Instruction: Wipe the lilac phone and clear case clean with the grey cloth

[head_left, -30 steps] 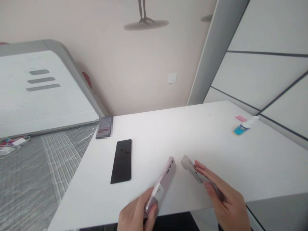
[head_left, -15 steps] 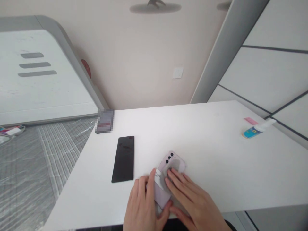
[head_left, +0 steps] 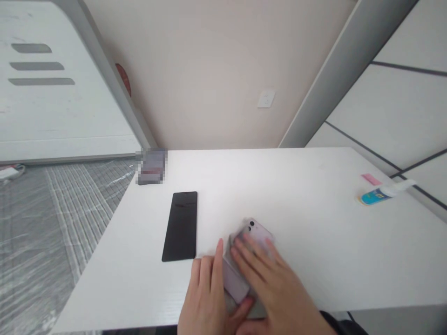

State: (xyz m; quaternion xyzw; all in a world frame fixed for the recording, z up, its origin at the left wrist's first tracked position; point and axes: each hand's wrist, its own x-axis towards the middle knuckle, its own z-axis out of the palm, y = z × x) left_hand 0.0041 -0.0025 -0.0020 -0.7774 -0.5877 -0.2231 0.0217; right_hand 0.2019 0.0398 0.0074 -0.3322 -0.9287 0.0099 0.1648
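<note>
A pale pink phone (head_left: 254, 229) lies back up on the white table (head_left: 296, 195) near its front edge, with a clear case over it. My right hand (head_left: 275, 288) lies flat on top of it, fingers spread over the back below the camera lenses. My left hand (head_left: 207, 298) grips the phone's left edge and lower end, thumb underneath. A black phone (head_left: 180, 225) lies screen up to the left, apart from both hands.
A small blurred dark object (head_left: 151, 166) sits at the table's far left corner. A small blue-and-white bottle (head_left: 379, 194) lies on its side at the right edge, beside a pink slip (head_left: 370, 178). A grey woven floor lies to the left.
The phone, held tilted in my left hand with the clear case in my right, came together on the table. Both hands now press on it, and the view has tilted down.
</note>
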